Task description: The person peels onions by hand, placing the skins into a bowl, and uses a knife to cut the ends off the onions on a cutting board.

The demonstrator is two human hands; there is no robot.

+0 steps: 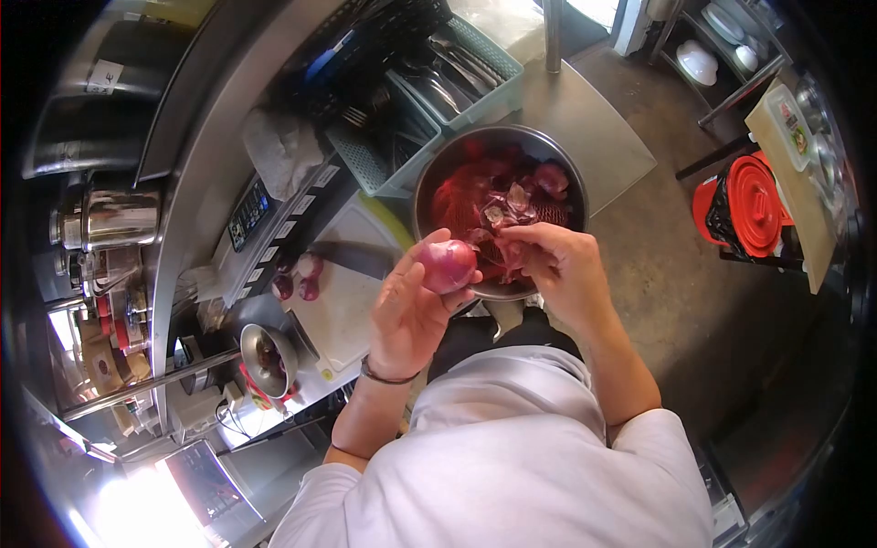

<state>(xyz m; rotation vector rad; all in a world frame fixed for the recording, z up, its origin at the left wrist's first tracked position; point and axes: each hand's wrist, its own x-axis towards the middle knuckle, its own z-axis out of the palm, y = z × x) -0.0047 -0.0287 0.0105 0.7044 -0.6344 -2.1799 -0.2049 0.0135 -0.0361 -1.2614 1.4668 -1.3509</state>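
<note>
A peeled-looking, shiny red onion (448, 267) rests in my left hand (402, 306), with the fingers wrapped around its side. My right hand (571, 274) is beside it, thumb and forefinger pinched on a piece of purple onion skin (513, 258). Both hands are over the near edge of a large metal bowl (577, 187). Inside the bowl lie loose papery skins (519, 196), red netting (457, 196) and what looks like another onion (551, 179).
Left of the bowl, several red onions (309, 277) lie at a white cutting board (338, 306). Behind are pale green cutlery baskets (475, 100). A smaller metal bowl (268, 361) stands at the left. On the right is a red lidded bin (756, 205).
</note>
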